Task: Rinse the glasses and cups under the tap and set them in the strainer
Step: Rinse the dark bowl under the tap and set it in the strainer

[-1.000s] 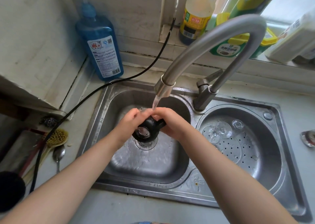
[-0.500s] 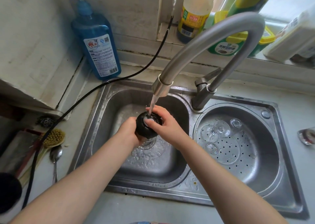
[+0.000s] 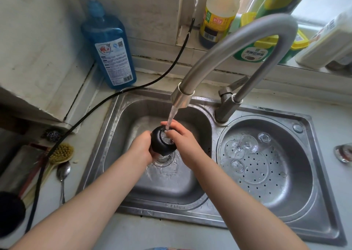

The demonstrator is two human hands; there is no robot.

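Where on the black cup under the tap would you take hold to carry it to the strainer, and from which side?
Grip the black cup round its rounded outer wall, from the left, as the left hand does now. Its mouth faces up into the stream from the tap, and the right hand has fingers at the rim, so the wall is the free, dry-side surface. The strainer lies to the right.

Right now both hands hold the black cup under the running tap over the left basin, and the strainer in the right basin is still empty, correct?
Not quite. The head view shows the strainer already holding several clear glasses. The rest stands: left hand and right hand hold the black cup under the tap.
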